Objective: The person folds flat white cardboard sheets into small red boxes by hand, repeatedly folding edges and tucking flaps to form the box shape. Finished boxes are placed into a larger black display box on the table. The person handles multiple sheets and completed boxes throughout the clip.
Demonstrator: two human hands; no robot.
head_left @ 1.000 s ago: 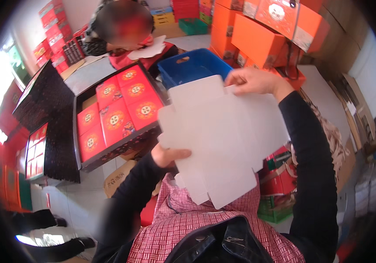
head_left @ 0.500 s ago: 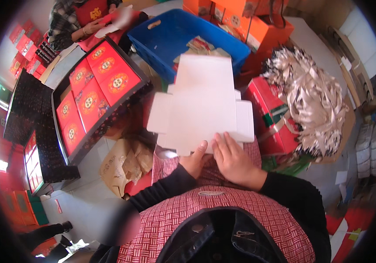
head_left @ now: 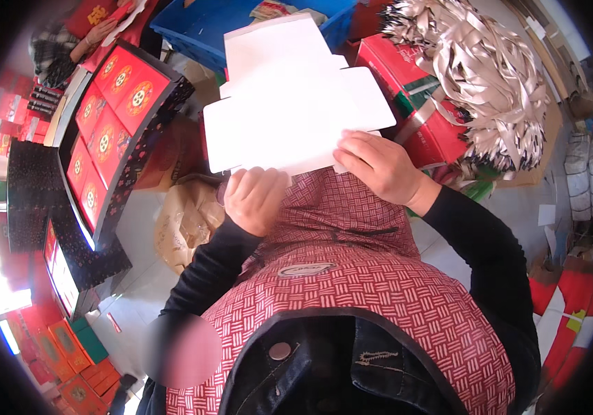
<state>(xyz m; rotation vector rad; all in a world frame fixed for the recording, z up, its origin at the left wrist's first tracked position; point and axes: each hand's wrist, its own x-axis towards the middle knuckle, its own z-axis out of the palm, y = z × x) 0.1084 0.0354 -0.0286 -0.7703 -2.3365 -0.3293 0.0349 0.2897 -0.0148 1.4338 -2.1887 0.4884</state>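
Observation:
An unfolded white cardboard box blank [head_left: 286, 104] lies face up before me, its flaps spread to both sides and a long panel pointing away. My left hand [head_left: 258, 200] is closed at the near left corner, fingers curled over the edge and slightly blurred. At the near right corner, my right hand [head_left: 376, 166] grips the cardboard, with its fingers bent over the top and the thumb hidden. Below the blank hangs my red patterned apron [head_left: 338, 214].
Left stands a black-rimmed tray [head_left: 146, 124] of red boxes. Beyond the blank is a blue crate [head_left: 200, 31]. To the right, pale ribbons [head_left: 483, 90] lie beside a red box [head_left: 397, 69]. Brown paper [head_left: 189, 221] sits at lower left; another person's hand [head_left: 103, 31] shows far left.
My hands have moved apart: the left slid to the near left corner and curled, the right shifted to the near right side. The side flaps look raised or turned, and the view has shifted.

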